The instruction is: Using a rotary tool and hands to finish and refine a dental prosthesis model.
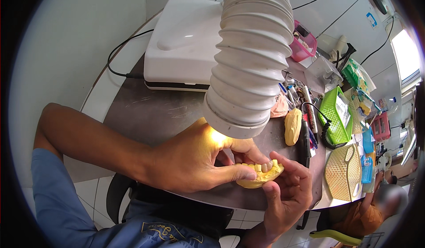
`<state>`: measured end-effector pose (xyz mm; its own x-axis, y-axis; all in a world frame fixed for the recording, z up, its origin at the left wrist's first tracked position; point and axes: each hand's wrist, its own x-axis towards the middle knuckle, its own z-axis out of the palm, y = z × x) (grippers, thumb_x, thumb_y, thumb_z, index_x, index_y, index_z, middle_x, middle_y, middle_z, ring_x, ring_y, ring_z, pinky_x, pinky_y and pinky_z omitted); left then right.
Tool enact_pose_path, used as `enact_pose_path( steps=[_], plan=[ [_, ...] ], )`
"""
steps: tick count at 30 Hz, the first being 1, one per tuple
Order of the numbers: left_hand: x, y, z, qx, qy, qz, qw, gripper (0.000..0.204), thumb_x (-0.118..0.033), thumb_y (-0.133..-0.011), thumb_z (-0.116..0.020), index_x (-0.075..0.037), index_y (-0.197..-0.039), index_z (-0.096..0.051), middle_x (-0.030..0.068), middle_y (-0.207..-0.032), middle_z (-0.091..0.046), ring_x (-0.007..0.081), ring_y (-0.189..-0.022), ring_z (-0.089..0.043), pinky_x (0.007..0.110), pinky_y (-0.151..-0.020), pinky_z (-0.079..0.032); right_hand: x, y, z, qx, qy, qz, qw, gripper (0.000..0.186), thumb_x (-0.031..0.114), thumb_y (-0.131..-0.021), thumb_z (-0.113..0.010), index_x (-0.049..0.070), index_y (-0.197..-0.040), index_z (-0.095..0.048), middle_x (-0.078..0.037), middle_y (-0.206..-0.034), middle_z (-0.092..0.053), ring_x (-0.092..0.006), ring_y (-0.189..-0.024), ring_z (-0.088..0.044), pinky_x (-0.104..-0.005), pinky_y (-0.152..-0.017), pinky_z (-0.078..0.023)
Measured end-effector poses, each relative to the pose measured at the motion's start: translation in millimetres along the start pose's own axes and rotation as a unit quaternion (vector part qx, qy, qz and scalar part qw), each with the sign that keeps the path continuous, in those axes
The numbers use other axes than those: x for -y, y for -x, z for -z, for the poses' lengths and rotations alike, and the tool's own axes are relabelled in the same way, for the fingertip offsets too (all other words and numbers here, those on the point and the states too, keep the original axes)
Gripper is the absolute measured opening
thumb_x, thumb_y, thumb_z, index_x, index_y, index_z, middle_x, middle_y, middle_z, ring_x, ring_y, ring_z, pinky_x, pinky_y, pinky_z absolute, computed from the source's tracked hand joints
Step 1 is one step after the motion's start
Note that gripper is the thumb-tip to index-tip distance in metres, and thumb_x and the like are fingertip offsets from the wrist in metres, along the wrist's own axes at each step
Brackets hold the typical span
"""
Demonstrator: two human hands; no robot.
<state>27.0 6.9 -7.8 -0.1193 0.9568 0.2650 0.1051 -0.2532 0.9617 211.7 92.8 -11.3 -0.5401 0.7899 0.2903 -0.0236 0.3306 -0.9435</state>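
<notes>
A yellow dental cast (253, 181) with small tooth-shaped pieces along its top is held between both hands. My left hand (208, 161) grips its left side, thumb at the front and index finger by the pale teeth (265, 166). My right hand (287, 190) is closed on its right side, with the thumb underneath. A wide white corrugated hose (248, 57) hangs just over my left hand, and bright light falls on that hand below its mouth.
A white lidded machine (170, 49) sits at the back of the desk (133, 102). To the right are another yellow cast (292, 126), tools, a green basket (330, 115), a cream basket (341, 173) and a pink container (305, 44). A co-worker (363, 212) sits at the right.
</notes>
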Motion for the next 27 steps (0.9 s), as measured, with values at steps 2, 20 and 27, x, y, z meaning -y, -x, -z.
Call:
enact_pose_path(
  steps=[2,20,27],
  plan=[
    [1.2,0.4,0.0,0.000,-0.006,-0.003,1.000,0.024,-0.020,-0.086,-0.069,-0.002,-0.103,-0.068,0.0088,-0.091,-0.070,0.0162,-0.083,-0.066,0.030,-0.071,-0.054,0.5,-0.4,0.0,0.002,0.003,0.000,1.000,0.059,0.028,-0.076,-0.080,-0.006,-0.115,-0.050,-0.024,-0.113,-0.062,-0.0194,-0.097,-0.064,-0.0277,-0.083,-0.053],
    [10.3,-0.1,-1.0,-0.049,-0.145,-0.113,0.982,0.018,-0.018,-0.084,-0.066,-0.007,-0.098,-0.068,0.0134,-0.081,-0.068,0.0302,-0.071,-0.065,0.038,-0.065,-0.051,-1.3,-1.7,1.1,0.046,0.074,-0.036,0.996,0.055,0.031,-0.082,-0.076,-0.007,-0.115,-0.054,-0.010,-0.085,-0.065,-0.0113,-0.074,-0.062,-0.0213,-0.066,-0.050],
    [0.7,0.4,0.0,-0.033,-0.107,-0.057,0.992,0.017,-0.015,-0.085,-0.066,-0.004,-0.097,-0.069,0.0147,-0.083,-0.068,0.0273,-0.068,-0.067,0.035,-0.062,-0.053,1.3,-2.0,1.4,0.048,0.087,-0.029,0.995,0.061,0.041,-0.083,-0.072,-0.008,-0.115,-0.054,-0.011,-0.089,-0.065,-0.0116,-0.079,-0.062,-0.0205,-0.067,-0.049]
  ],
)
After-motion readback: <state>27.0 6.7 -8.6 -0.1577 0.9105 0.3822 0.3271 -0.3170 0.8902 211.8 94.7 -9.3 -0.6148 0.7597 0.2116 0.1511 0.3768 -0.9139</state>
